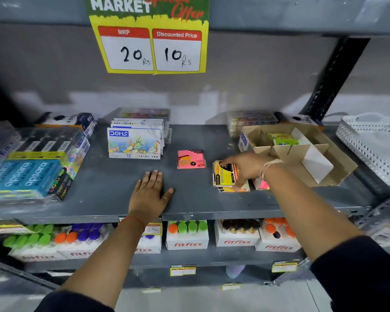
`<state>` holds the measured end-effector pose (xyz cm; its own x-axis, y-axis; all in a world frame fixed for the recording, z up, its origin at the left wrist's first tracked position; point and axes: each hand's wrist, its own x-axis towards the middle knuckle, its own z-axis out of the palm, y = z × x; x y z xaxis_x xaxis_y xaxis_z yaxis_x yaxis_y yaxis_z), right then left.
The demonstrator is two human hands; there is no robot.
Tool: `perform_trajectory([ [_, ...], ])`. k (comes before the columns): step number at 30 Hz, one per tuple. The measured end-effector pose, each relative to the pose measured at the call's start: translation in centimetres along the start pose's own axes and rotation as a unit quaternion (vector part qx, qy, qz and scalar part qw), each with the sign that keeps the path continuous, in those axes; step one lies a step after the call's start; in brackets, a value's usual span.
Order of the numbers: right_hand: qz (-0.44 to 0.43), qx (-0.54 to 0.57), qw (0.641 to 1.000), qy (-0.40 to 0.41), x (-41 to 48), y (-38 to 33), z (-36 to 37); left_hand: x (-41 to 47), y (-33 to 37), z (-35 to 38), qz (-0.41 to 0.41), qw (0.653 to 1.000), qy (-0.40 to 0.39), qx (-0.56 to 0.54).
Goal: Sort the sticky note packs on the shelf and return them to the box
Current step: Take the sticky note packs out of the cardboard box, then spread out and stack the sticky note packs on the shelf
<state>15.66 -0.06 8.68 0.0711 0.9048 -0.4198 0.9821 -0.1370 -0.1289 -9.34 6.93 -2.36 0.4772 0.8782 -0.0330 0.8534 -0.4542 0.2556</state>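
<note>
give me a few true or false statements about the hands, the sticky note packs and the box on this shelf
1. The right hand grips a yellow sticky note pack. True.
2. The left hand holds the pink pack. False: it lies flat on the shelf, and the pink pack sits alone.
3. The cardboard box is empty. False: a green pack sits in a rear compartment.
4. The box stands to the right of the pink pack. True.

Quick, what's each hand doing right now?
Left hand: open, flat on the shelf, holding nothing.
Right hand: closed around the yellow sticky note pack on top of a small stack.
</note>
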Motion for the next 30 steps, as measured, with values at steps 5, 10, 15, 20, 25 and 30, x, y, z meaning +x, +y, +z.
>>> perform_trajectory([
  [5, -0.004, 0.067, 0.997, 0.048, -0.1, 0.8, -0.2, -0.1, -0.2, -0.3, 0.011, 1.0, -0.009, -0.003],
  [10, -0.014, 0.073, 0.996, 0.043, 0.8, 0.4, -0.3, -0.6, -0.8, -0.7, 0.019, 1.0, -0.014, -0.001],
  [15, -0.013, 0.045, 0.998, 0.045, 1.6, 0.2, 0.4, -0.8, -1.0, -0.6, 0.007, 1.0, -0.002, 0.007],
  [20, -0.002, 0.048, 0.998, 0.041, 1.8, 0.2, 0.2, -0.7, -1.0, -0.7, -0.003, 1.0, -0.007, 0.0],
  [25, -0.059, 0.084, 0.986, 0.131, 0.7, -2.5, -1.8, -0.4, -1.2, -1.0, -0.016, 1.0, -0.007, -0.022],
  [30, -0.117, 0.061, 0.99, 0.055, 2.5, -8.0, 0.7, -0.7, -1.1, -1.0, -0.019, 1.0, 0.006, -0.024],
])
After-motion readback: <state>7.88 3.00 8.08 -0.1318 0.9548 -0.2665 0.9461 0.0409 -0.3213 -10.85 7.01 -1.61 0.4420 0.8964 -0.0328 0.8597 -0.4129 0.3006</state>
